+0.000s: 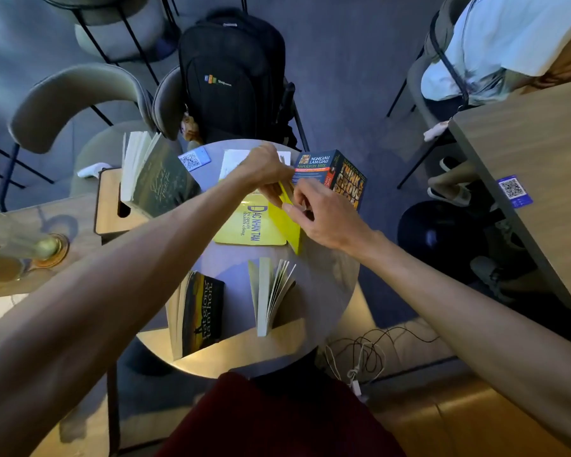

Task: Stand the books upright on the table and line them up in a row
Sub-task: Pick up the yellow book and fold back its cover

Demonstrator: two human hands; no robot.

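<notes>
Round table (pixel 231 258): we are working at its middle. Black backpack (pixel 231 84): sitting on the far chair. Four books are standing around the middle: green book (pixel 159 179) far left, blue book (pixel 340 179) far right, crowding our hands, dark book (pixel 201 311) near left, pale book (pixel 271 291) fanning open near centre. Yellow book (pixel 254 225): lying half open in the middle; our left hand (pixel 267 169) and right hand (pixel 323 216) are both pinching its raised edge. QR card (pixel 193 159): lying far left.

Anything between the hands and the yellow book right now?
Nothing visible: the left hand and right hand already grip the yellow book. The blue book stands just beyond it, on the right.
</notes>
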